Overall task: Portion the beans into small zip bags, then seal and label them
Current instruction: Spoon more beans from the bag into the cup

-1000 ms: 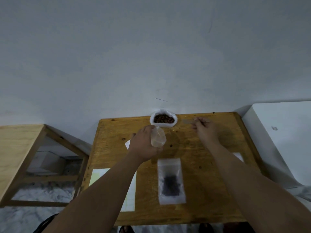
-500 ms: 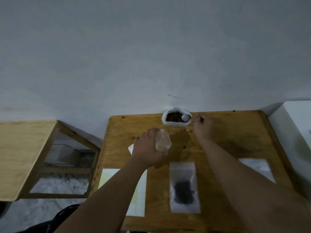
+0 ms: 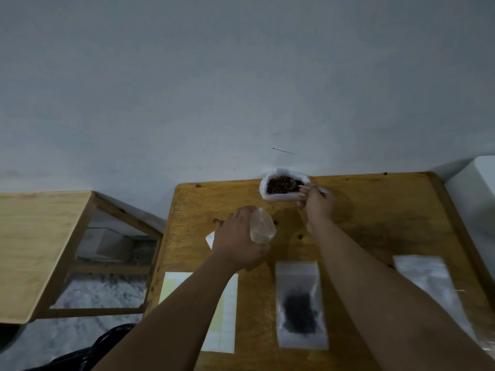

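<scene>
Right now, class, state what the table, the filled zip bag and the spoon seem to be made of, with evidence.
Table: wood, apparently varnished; grain and dark knots show under a sheen. Filled zip bag: thin clear plastic; the dark beans show through. Spoon: probably metal, from its grey glint, though too small to be sure.

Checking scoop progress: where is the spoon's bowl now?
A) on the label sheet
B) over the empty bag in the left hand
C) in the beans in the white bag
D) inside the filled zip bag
C: the right hand holds the spoon with its bowl among the beans in the white bag.
</scene>
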